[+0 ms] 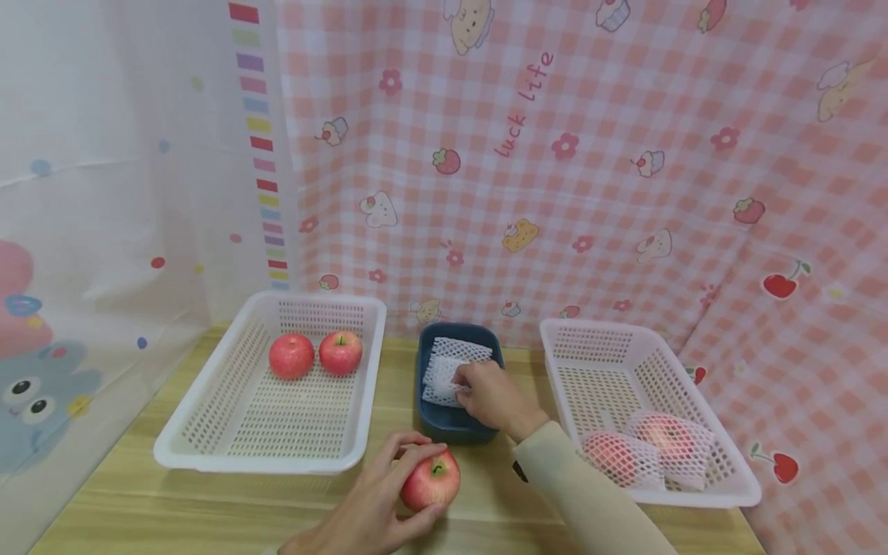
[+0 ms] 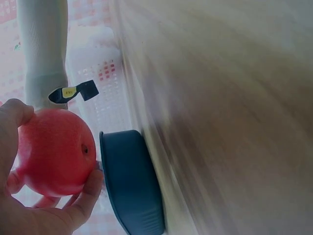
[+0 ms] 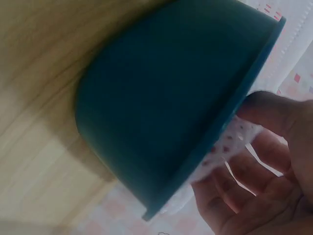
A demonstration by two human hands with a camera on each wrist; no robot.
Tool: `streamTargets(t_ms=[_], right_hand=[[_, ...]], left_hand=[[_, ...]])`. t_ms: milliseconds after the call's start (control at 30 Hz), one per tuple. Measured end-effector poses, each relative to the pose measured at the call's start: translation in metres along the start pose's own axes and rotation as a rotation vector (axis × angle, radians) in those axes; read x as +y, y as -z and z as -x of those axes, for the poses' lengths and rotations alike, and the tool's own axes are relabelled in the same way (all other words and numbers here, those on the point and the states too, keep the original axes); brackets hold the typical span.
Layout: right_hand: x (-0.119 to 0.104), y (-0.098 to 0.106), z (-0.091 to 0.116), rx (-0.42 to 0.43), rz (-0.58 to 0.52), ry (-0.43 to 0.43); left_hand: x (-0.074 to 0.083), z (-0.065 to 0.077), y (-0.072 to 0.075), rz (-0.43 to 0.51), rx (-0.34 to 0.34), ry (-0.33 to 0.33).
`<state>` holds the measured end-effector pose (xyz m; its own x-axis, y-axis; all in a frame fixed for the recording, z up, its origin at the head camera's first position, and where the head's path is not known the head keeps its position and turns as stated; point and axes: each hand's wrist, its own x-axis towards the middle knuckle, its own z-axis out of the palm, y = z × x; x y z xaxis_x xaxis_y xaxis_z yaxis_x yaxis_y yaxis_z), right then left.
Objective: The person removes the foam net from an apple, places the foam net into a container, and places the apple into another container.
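My left hand (image 1: 371, 497) grips a red apple (image 1: 432, 482) just in front of a dark teal box (image 1: 454, 433). The left wrist view shows the thumb and fingers spread round that apple (image 2: 55, 154), above the wooden surface. White foam fruit nets (image 1: 444, 371) lie inside the box. Reaching in over the box's right side, my right hand (image 1: 496, 397) pinches one of the nets with bent fingers. In the right wrist view the net (image 3: 227, 147) shows between thumb and fingers at the box rim; the box wall (image 3: 161, 98) hides the rest.
A white basket (image 1: 260, 464) on the left holds two bare apples (image 1: 291, 356). On the right, another white basket (image 1: 721, 499) holds two apples in foam nets (image 1: 669, 441). A checked curtain (image 1: 590, 193) hangs behind the wooden table (image 1: 139, 501).
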<state>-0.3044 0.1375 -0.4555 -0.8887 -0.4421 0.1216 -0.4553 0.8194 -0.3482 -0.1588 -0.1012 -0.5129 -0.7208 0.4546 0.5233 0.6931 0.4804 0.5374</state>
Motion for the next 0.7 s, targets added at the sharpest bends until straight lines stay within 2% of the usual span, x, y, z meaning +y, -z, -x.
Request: streamTargets(t_ms=[100,267,500,700], right_hand=[[0.0006,-0.0026,0.0003,-0.046,-0.019,0.013],[0.0011,-0.0037,0.0018,-0.073,-0.029,0.041],[0.0029,-0.0042,0.0031,-0.102,-0.052,0.067],[0.0051,-0.0062,0.0032,-0.125,-0.077,0.071]], left_hand=[[-0.0009,0.0002,-0.0011,-0.003,-0.001,-0.008],[-0.0015,0.0007,-0.0031,-0.019,0.022,-0.042],[-0.0012,0.0013,-0.0033,-0.013,0.022,-0.019],[-0.0017,0.0015,-0.0041,-0.026,0.034,-0.043]])
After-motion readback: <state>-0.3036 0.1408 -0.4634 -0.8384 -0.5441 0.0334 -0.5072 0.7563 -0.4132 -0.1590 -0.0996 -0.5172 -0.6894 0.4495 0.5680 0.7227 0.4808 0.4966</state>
